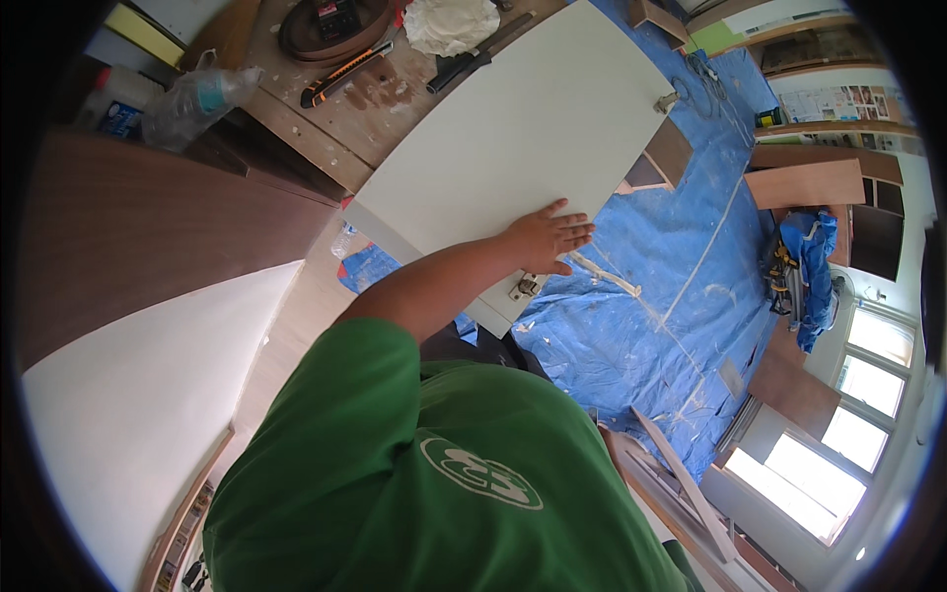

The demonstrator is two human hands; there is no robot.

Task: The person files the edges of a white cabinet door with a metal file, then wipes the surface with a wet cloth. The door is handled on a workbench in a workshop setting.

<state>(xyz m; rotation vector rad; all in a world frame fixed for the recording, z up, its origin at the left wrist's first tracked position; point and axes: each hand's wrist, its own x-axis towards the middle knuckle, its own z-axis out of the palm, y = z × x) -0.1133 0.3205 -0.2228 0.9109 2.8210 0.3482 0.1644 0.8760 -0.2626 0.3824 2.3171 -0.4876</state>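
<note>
My left hand [547,239] lies palm down on a white cabinet door [503,118], near its right edge. The fingers are spread and nothing is in them. The door rests slanted across the corner of a stained wooden work surface [335,128]. Two metal hinges sit along the door's right edge: a near hinge [526,287] just below my hand and a far hinge [667,102] towards the top. My right hand does not show.
On the work surface lie an orange-and-black utility knife [345,75], a brown coiled strip [326,44], a dark bar-like tool [469,65] and a crumpled white cloth or paper [451,22]. Plastic bottles [202,104] stand left. Blue sheeting [651,257] covers the floor, with boards [804,185] beyond.
</note>
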